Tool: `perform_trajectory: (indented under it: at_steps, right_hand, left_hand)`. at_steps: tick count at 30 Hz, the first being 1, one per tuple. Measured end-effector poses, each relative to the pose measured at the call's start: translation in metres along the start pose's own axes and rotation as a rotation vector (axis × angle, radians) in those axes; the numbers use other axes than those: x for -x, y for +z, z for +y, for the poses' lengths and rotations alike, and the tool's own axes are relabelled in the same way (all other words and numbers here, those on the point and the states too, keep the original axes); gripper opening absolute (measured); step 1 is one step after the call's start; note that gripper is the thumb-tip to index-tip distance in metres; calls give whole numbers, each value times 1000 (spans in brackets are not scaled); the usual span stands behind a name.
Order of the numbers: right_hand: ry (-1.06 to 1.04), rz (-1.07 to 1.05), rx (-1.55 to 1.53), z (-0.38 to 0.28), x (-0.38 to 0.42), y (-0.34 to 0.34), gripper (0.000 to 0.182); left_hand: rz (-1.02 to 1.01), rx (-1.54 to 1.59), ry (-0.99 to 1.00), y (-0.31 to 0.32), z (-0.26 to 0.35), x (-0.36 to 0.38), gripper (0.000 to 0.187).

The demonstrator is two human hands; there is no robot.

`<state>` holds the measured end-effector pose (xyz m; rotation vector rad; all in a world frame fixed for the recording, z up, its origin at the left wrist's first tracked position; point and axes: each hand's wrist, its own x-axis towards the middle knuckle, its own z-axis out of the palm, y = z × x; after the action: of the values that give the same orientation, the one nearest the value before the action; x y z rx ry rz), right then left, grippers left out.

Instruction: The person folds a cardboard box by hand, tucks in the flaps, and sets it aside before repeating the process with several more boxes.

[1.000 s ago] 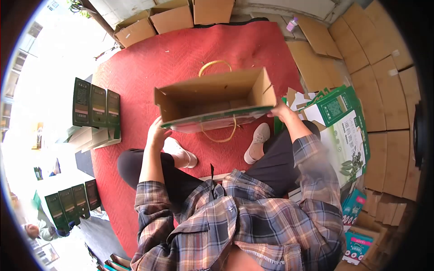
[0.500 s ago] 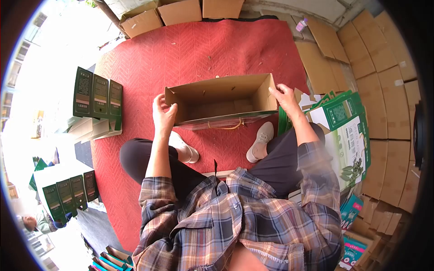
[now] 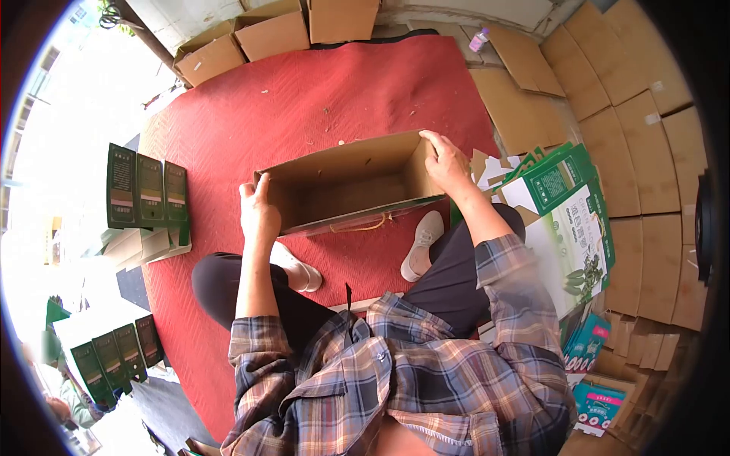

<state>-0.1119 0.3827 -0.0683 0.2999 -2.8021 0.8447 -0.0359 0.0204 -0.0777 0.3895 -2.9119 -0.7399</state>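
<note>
An open-topped cardboard box [image 3: 342, 199] stands on the red mat in front of my feet, its brown inside showing bare walls and floor. A looped cord handle [image 3: 361, 225] hangs on the side facing me. My left hand [image 3: 259, 209] grips the box's left end, the thumb up at the rim corner. At the other end my right hand [image 3: 447, 161] is closed over the right wall, fingers at the far corner. The box's outer side is mostly out of sight, seen only at a steep angle.
Flat green-and-white printed cartons [image 3: 570, 228] are piled at my right. Green boxes [image 3: 147, 194] stand at the left, with more green boxes [image 3: 114, 349] nearer. Brown cartons [image 3: 642, 167] form a wall on the right. Open cartons [image 3: 272, 36] line the red mat's [image 3: 304, 99] far edge.
The view has turned a little. My left hand has shifted its grip, thumb now at the rim, and my right fingers have moved to the box's far right corner.
</note>
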Motion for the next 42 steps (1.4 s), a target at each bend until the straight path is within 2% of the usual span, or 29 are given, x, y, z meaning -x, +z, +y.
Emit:
perform_trajectory:
  at_steps: [9,12,14,18,21,23,24,26,28,29,30,31,32,34,35,36,37,38,39,40,42]
  right_hand:
    - [-63,-110,-42,-17,-6,9,51]
    - [57,-233,-90,-20,-10,12,54]
    - [44,-209,-85,-23,-10,14,55]
    - [12,-155,-49,-21,-10,17,58]
    - [17,-181,-32,-20,-10,17,60]
    - [68,-235,-32,-22,-10,16,61]
    - [119,-293,-37,-23,-10,16,61]
    - [90,-300,-69,-16,-11,19,65]
    - [199,-381,-225,-18,-14,16,65]
    - [252,-469,-261,-11,-16,20,68]
    - [258,-471,-259,-13,-14,18,68]
    - [356,-549,-328,-15,-13,15,70]
    - [453,-624,-398,-17,-13,12,71]
    - [378,-664,-325,-11,-15,16,74]
    - [431,-649,-368,-8,-15,17,71]
    - [484,-632,-412,-8,-15,17,68]
    - [484,-632,-413,-9,-16,17,68]
    - [516,-566,-460,-10,-19,17,61]
    - [548,-500,-507,-8,-19,19,54]
    - [548,-503,-506,-5,-16,20,54]
    - [174,-350,-128,-3,-14,19,41]
  left_hand:
    - [-37,-90,9,-6,10,2,61]
    - [-46,-153,96,-5,10,3,61]
    - [-74,-171,90,-7,12,3,62]
    - [-115,6,42,1,0,-2,64]
    - [-137,180,141,2,-1,-1,65]
    - [-259,257,125,-2,4,0,73]
    - [-259,260,127,-1,4,-1,73]
    - [-459,497,-56,-2,0,1,82]
    - [-500,468,-64,-11,1,-1,88]
    - [-558,569,-133,-16,0,0,88]
    - [-618,670,-205,-22,2,2,89]
    - [-706,740,-152,-17,-12,-1,96]
    - [-710,741,-152,-15,-17,0,96]
    - [-731,644,111,-18,-18,2,98]
    - [-699,639,94,-17,-16,5,89]
    - [-698,638,93,-14,-16,5,89]
    - [-640,639,8,-8,-17,3,81]
    - [-579,640,-74,-2,-18,0,74]
    - [-492,612,-39,4,-18,-2,56]
    - [-492,613,-42,9,-19,-5,56]
    - [-395,351,-156,19,-17,-12,40]
